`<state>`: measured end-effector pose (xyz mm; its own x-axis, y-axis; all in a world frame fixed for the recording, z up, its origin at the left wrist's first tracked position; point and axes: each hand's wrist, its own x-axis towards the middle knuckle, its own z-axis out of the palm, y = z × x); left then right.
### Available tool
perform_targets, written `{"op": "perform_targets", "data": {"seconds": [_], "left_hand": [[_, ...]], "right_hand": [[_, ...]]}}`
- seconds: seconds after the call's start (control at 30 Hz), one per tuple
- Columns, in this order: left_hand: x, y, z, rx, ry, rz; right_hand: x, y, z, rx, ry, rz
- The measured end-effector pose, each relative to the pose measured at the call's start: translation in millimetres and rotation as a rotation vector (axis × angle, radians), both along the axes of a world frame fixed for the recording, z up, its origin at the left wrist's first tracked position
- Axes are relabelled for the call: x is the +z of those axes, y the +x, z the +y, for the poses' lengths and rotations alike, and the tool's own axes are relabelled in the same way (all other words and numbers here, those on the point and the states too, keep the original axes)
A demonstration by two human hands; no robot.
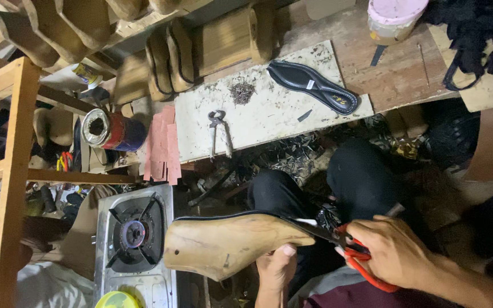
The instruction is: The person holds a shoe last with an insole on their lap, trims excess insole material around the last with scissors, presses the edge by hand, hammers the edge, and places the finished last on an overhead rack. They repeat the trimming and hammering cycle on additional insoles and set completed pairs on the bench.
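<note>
A wooden shoe form (223, 245) is held low in the middle of the view, lying on its side with its pointed end toward the right, and a thin black strip runs along its upper edge. It is gripped from below by the left hand (276, 268), whose fingers are closed around its underside near the pointed end. Red-handled scissors (338, 239) are gripped by the right hand (392, 251), the fingers closed through and around the handles, and the dark blades are set against the black strip at the pointed end of the form. Behind the hands, the person's knees in black trousers (360, 182) are seen. Farther off, a pale, scuffed surface (269, 120) carries a pair of pincers (219, 131), a small heap of nails (242, 91) and a black sole (312, 85), all lying apart from one another. Just beside the surface's left end, pink strips (162, 148) hang over, and next to them an open tin can (112, 130) lies on its side. A gas burner (135, 234) is seen left of the wooden form, with a yellow-green lid (116, 299) below it. More wooden forms (172, 60) are lined up above the surface, and a pink-lidded tub (395, 20) stands at the top right.
</note>
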<state>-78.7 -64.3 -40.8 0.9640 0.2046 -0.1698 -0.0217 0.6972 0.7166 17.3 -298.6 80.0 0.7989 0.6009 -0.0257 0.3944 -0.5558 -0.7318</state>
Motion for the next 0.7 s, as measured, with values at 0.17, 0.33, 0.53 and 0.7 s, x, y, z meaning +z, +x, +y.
{"op": "perform_targets", "data": {"seconds": [0.17,0.33,0.53,0.7], "left_hand": [[3,-1,-1,-0.014,0.063,0.069],[8,5,-9,0.017,-0.068,-0.002],[18,13,-22,-0.025,0.0,0.067],[24,7,-14,-0.344,0.464,0.076]], "right_hand": [[0,3,6,0.023,0.107,-0.048],[-2,5,6,-0.034,0.113,-0.033],[3,10,10,-0.113,0.344,0.198],[-20,14,12,-0.071,0.648,0.504]]}}
